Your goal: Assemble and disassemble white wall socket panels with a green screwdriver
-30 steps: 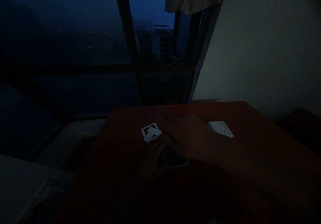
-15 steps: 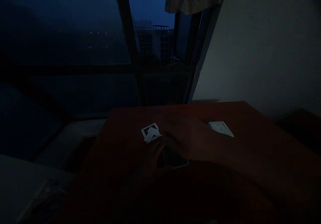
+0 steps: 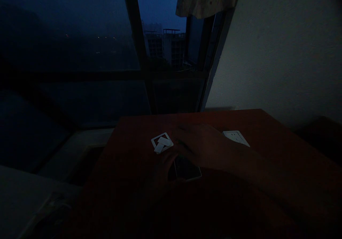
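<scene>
In the dim light a dark square panel with a thin pale edge (image 3: 187, 169) lies on the reddish-brown table. My left hand (image 3: 161, 173) curves around its left side, thumb near the front edge and fingers at the back. Above its far part, my right hand (image 3: 201, 142) reaches in from the right, fingers bent towards the left fingertips. Whatever the right fingers hold, if anything, is lost in shadow. Just beyond the left fingers lies a white square frame (image 3: 153, 142) with two white strips (image 3: 165, 141) crossed over it.
A white wall socket plate (image 3: 236, 138) lies behind my right forearm, partly covered by it. The table's (image 3: 128, 132) far edge is near a large window (image 3: 93, 100). A pale wall (image 3: 280, 53) rises at the right, and a cloth (image 3: 207, 0) hangs above.
My right fingers drew in towards the left fingertips, then spread slightly back to the left and up. My left hand and the panel stay nearly in place. The view tipped slightly.
</scene>
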### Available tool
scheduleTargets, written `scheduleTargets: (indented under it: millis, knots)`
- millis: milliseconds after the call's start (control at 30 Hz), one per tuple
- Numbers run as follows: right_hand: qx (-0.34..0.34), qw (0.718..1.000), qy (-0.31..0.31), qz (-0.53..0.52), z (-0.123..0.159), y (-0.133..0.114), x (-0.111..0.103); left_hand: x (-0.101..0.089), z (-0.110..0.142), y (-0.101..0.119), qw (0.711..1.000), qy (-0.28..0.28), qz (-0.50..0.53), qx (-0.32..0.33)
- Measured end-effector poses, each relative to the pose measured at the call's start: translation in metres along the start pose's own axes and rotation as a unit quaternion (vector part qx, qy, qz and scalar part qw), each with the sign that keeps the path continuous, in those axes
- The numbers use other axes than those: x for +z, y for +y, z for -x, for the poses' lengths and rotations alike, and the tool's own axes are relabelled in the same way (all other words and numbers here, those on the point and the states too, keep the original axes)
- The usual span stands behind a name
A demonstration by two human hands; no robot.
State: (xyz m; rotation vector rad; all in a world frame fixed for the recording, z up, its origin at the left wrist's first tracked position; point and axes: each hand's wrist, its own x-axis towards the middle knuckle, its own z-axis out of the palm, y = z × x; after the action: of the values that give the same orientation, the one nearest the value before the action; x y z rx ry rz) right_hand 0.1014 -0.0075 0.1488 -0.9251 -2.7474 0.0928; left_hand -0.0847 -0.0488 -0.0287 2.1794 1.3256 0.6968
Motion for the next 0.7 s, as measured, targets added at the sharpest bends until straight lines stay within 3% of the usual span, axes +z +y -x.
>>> scheduleTargets:
  millis: [133, 433, 700]
  knots:
    - [0.033, 0.998, -0.007, 0.052, -0.0022, 0.0000, 0.0006, -0.0002, -0.0001, 0.0002, 1.000, 0.007, -0.004, 0.001]
    - [-0.056, 0.996, 0.028, -0.068, 0.0042, -0.0004, 0.0028, 0.0031, -0.0005, -0.0048, 1.000, 0.014, -0.019, 0.019]
    - [-0.020, 1.000, 0.000, 0.020, -0.0010, -0.0023, 0.0031, 0.0037, 0.0015, -0.0041, 1.000, -0.001, -0.014, -0.014]
